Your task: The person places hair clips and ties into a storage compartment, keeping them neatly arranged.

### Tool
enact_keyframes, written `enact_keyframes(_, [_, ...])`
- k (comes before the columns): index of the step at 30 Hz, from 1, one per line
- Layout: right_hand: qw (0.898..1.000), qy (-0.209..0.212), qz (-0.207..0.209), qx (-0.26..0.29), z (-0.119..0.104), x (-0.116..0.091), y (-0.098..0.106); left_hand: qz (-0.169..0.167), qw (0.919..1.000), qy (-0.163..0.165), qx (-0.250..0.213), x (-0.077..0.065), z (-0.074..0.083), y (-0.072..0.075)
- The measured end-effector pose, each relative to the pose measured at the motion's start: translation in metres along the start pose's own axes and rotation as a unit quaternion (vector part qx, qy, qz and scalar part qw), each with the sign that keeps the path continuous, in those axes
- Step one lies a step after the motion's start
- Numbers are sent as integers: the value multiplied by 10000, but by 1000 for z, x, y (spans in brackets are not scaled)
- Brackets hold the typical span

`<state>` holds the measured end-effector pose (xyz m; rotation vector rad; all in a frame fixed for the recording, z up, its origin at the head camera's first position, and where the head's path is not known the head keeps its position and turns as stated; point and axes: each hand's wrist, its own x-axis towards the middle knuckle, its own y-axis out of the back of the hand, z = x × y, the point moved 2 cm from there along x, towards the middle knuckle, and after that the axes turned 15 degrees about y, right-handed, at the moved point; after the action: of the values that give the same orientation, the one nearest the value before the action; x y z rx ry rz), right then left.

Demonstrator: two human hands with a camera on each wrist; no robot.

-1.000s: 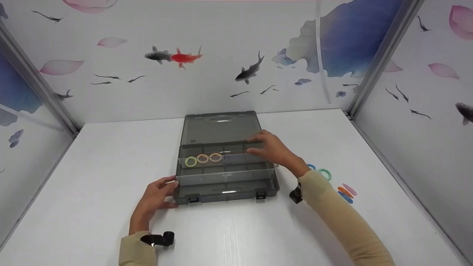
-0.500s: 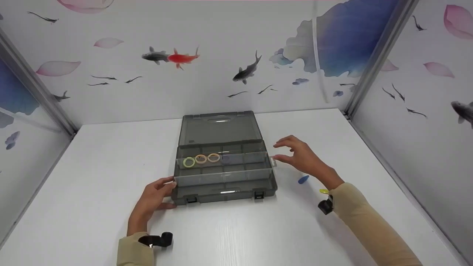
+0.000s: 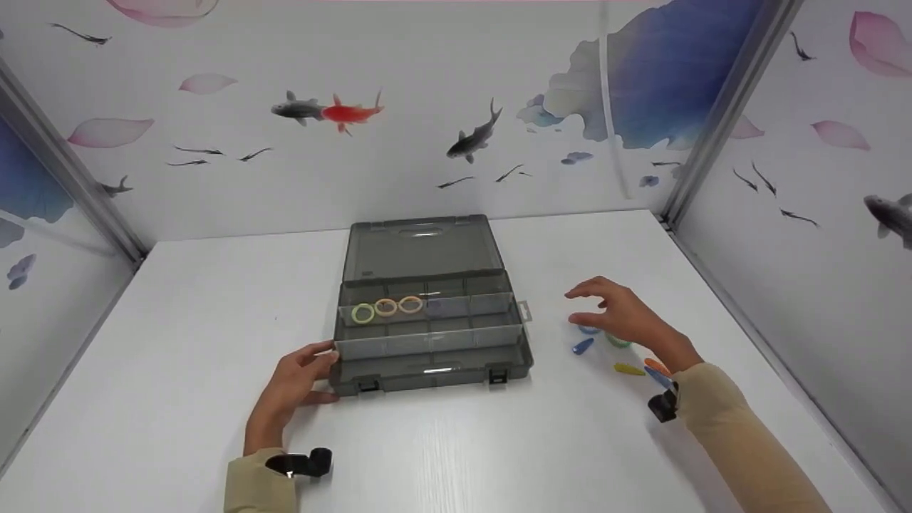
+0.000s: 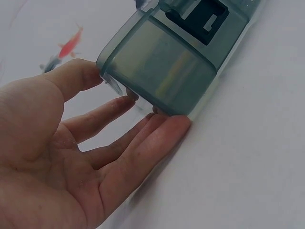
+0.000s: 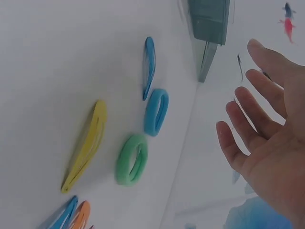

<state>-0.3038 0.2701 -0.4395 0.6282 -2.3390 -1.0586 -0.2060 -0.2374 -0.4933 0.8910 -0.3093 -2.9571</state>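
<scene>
A grey see-through compartment box [image 3: 427,365] lies on the table with its lid [image 3: 420,249] folded back. Inside, toward the left, are a yellow-green hair tie [image 3: 353,314] and two peach ones; something bluish beside them is blurred behind a divider. My left hand [image 3: 292,377] rests its thumb and fingertips against the box's left side. Right of the box, my right hand [image 3: 627,313] is in the air with spread fingers, holding nothing. Below it lie a blue hair tie [image 5: 149,114], a green hair tie [image 5: 123,164], a blue snap hair clip [image 5: 149,67] and a yellow one [image 5: 86,148].
More snap clips, one orange [image 5: 80,217] and one blue [image 5: 64,214], lie nearer the right sleeve. A small clear tab [image 3: 526,311] sticks out from the box's right side. Printed wall panels [image 3: 399,171] enclose the white table [image 3: 427,456].
My right hand has left the box and moved right, over the loose hair ties. The blue and yellow clips by the box have come into sight. My left hand stays at the box.
</scene>
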Motion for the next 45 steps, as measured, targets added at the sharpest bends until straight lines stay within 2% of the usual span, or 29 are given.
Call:
enact_keyframes(6, [9986,-427,-264,143,20,-11,1,70,10000,-9,4,-2,0,1])
enact_keyframes(12, [9930,-1037,-567,78,35,-18,1,137,9999,32,30,-1,-1,2])
enact_keyframes(18, [9873,-1457,-622,60,44,-19,-2,115,9999,-1,41,-2,-2,2])
enact_keyframes(26, [9911,-1209,-556,-76,47,-13,-6,111,9999,26,50,1,-4,2])
enact_keyframes(40, [9864,-1547,-486,-252,45,2,-9,101,9999,-1,84,-1,0,0])
enact_keyframes(45, [9902,-1370,-219,-162,36,14,-2,133,9999,20,24,0,1,0])
